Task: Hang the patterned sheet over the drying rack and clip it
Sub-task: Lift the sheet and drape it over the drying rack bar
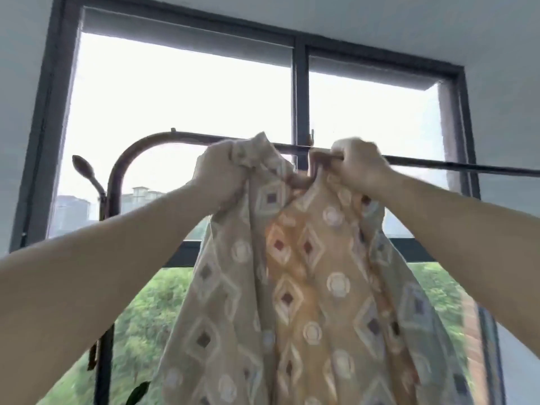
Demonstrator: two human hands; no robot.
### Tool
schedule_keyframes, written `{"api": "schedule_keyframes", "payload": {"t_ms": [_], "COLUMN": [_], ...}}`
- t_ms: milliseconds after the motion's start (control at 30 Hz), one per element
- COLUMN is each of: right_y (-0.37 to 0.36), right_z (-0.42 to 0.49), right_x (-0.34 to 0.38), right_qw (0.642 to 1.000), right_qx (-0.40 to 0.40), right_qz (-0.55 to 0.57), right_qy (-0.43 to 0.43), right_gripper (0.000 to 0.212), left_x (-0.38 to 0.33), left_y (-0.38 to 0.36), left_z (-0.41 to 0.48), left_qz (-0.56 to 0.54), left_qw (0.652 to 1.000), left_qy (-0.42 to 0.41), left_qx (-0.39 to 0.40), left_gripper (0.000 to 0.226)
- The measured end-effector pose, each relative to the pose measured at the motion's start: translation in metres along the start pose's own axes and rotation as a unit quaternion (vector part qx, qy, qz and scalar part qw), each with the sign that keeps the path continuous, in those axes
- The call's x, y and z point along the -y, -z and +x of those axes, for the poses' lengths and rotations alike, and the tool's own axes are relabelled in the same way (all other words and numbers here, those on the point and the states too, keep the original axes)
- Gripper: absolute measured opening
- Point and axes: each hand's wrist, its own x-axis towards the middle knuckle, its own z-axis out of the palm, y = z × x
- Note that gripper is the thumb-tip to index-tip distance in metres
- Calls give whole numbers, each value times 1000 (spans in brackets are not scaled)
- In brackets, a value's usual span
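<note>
My fingers [226,153] on the left hand [217,175] were curled tight into a bunched fold of the patterned sheet [292,287]. Those of the right hand [361,168] were closed on its top edge right at the top bar of the drying rack [438,165], seemingly pinning cloth against the bar. I held it high and gathered, I judge, so that the edge could pass over the bar while the long rest hung free below. Whether any of it already lay over the far side I could not tell, and no clip showed in either hand. The bar was thin, dark and round, curving down at its left end, so cloth would likely slide along it easily. Behind stood a tall window [301,97] with a dark frame and a roller blind [187,33] partway down. Green trees [152,311] and distant buildings [73,211] lay beyond, with pale walls on either side.
</note>
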Motion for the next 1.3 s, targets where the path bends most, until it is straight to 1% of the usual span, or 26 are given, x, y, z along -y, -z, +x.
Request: {"api": "schedule_keyframes", "payload": {"t_ms": [33,67,133,200,233,333,367,433,467,500,533,633,667,700,767,800,867,933,967,1033,1067,1100,1167,1233,1267,1300], "right_y": [-7,-8,-1,5,6,0,-1,-3,-2,-1,0,-2,-5,-9,-14,-16,-17,-20,-24,-35,-42,-48,-52,-45,-39,-32], "right_z": [-4,-6,-7,-5,-4,-8,-10,-12,-14,-15,-18,-30,-36,-42,-56,-62,-74,-85,-90,-102,-108,-110,-103,-84,-71,-58], "right_x": [-8,-15,-25,-25,-22,-8,-4,-2,-3,-5,-9,-30,-39,-47,-61,-67,-79,-92,-100,-107,-109,-111,-112,-109,-107,-103], "right_qw": [999,999,998,998,997,990,982,956,939,921,908,894,885,871,832,813,772,727,718,711,711,723,779,840,868,904], "right_qx": [34,33,13,16,29,69,80,120,150,176,189,196,219,257,343,375,426,492,531,606,630,634,578,447,344,219], "right_qz": [8,14,33,50,59,122,167,259,300,337,360,374,375,380,386,394,423,429,403,315,271,236,199,244,288,304], "right_qy": [-13,-25,-45,-35,-29,-27,-37,-62,-75,-87,-101,-152,-167,-180,-203,-206,-210,-213,-201,-168,-155,-142,-137,-190,-213,-206], "right_gripper": [35,38,39,39,39,36,36,34,29,23,19,19,15,13,32,34,21,19,19,8,5,9,6,12,19,23], "left_x": [1,2,2,-1,-2,-14,-17,-24,-25,-28,-30,-26,-23,-20,-14,-12,-7,-4,-2,-1,0,1,2,4,3,2], "left_y": [-4,-10,-11,-8,-9,-24,-31,-42,-49,-56,-63,-81,-85,-88,-95,-97,-99,-100,-100,-98,-97,-95,-87,-73,-63,-54], "left_z": [-12,-23,-32,-27,-25,-42,-47,-58,-60,-63,-64,-63,-63,-64,-67,-68,-68,-65,-63,-58,-57,-55,-52,-44,-39,-33], "left_qz": [-8,-30,-126,-206,-242,-288,-306,-333,-340,-339,-336,-327,-324,-321,-325,-330,-340,-347,-350,-356,-356,-351,-336,-315,-302,-291], "left_qw": [1000,999,991,971,956,917,898,864,853,850,853,877,882,886,891,892,894,896,897,899,900,902,908,921,931,941], "left_qy": [12,19,30,48,65,144,167,180,177,172,171,183,188,195,202,205,211,211,210,208,206,206,206,193,174,148], "left_qx": [14,22,42,115,152,237,268,332,355,365,361,302,285,272,245,231,204,180,168,147,143,143,140,122,109,92], "left_gripper": [11,16,18,33,34,6,5,17,19,17,15,12,12,11,11,11,13,13,13,13,13,12,12,13,13,13]}}
